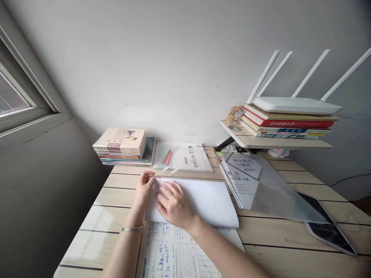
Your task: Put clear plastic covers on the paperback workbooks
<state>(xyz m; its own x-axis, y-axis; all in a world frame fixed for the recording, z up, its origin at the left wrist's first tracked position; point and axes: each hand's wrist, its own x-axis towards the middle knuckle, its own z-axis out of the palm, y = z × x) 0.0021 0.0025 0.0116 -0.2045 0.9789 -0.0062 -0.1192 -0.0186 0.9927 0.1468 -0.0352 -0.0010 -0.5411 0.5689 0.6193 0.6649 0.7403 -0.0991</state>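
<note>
Pressing a white sheet (194,200), the right hand (174,204) lies open and flat. The left hand (144,191) seems to pinch its upper corner.

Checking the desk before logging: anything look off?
Yes. On the right, the clear-covered book sits askew, angled across the desk rather than square to the edge. Its clear plastic sheet splays out past the book and overhangs the dark tablet.
</note>
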